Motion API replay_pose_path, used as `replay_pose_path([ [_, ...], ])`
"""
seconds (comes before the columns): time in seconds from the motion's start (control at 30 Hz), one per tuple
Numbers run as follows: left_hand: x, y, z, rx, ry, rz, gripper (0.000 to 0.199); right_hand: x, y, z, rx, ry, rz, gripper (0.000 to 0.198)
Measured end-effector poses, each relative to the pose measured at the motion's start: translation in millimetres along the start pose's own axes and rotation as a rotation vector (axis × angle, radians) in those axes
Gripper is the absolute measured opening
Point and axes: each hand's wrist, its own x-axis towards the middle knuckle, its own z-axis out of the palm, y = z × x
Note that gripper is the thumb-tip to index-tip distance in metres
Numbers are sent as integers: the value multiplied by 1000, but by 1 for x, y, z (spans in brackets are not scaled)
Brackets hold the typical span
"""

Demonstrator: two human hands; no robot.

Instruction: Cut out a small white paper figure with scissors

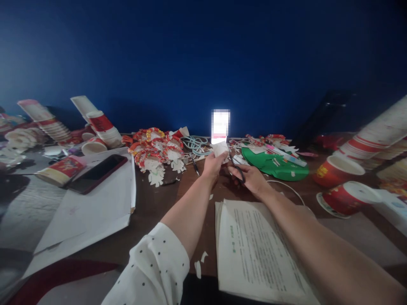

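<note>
My left hand (213, 165) is closed on a white piece of paper (220, 149), held up over the middle of the table. Close to its right, my right hand (249, 177) grips a pair of dark-handled scissors (239, 171). The scissor blades point up toward the paper; whether they touch it I cannot tell. Right behind the paper stands a bright phone screen (220, 125), partly covered by it. A few small paper scraps (198, 268) lie on the brown table (159, 212) below my forearms.
An open book (254, 250) lies under my right forearm. Red-and-white paper cutouts (155, 148) are heaped at the back left, beside cables (195, 144). Green paper (276, 165) and red cups (338, 169) are on the right. A dark phone (98, 173) rests on a white board (95, 207) at left.
</note>
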Motion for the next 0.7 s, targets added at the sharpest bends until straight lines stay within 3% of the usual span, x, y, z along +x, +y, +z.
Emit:
replay_pose_path([
  [0.7, 0, 2, 2, -50, -8, -7, 17, -1, 0, 1, -46, 30, -34, 50],
])
